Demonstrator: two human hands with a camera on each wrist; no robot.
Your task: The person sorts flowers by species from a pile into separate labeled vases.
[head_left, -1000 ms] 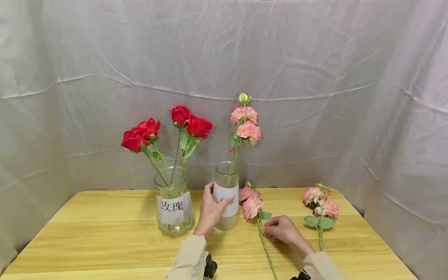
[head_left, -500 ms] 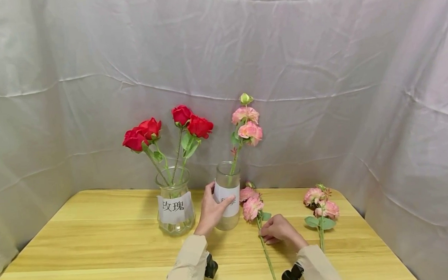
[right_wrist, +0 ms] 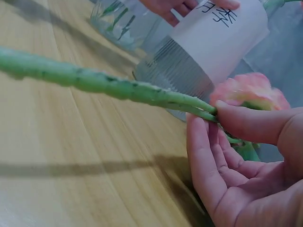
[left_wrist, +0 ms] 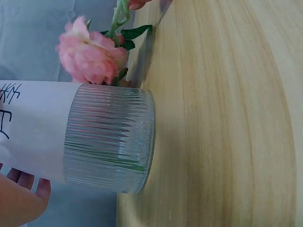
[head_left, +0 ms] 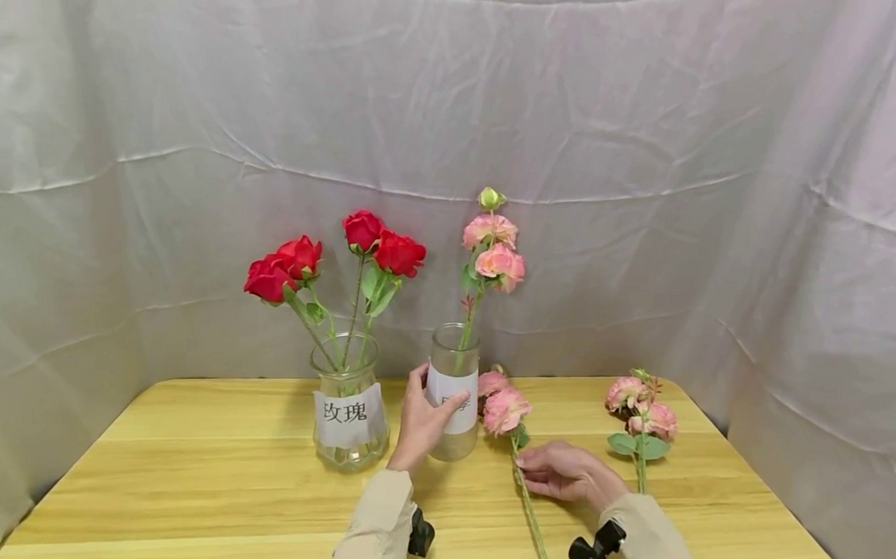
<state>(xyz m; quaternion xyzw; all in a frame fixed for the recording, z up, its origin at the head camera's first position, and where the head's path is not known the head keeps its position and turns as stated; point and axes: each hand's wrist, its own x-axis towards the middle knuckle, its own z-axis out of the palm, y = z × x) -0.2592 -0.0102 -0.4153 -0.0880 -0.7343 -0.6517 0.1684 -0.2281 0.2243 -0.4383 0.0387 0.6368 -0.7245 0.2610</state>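
Note:
My left hand [head_left: 424, 418] grips a clear ribbed glass vase [left_wrist: 111, 137] from its left side, thumb across the white paper label. One pink flower stem [head_left: 468, 324] stands in that vase, with two blooms and a green bud on top. Between thumb and fingers, my right hand [head_left: 565, 473] pinches the green stem of a second pink flower [head_left: 506, 410], just below its leaves. The right wrist view shows this stem [right_wrist: 118, 87] slanting over the table, its shadow apart from it. The held flower's blooms are right beside the vase's base.
Left of the vase, a wider glass jar [head_left: 352, 463] with a handwritten label holds several red roses [head_left: 362, 231]. Another pink flower [head_left: 653, 421] lies at the right on the wooden table [head_left: 202, 490]. Grey cloth [head_left: 598, 98] hangs behind and along both sides.
My right hand has closed on the pink flower's stem, and the flower has shifted and turned slightly. The left hand stays on the vase.

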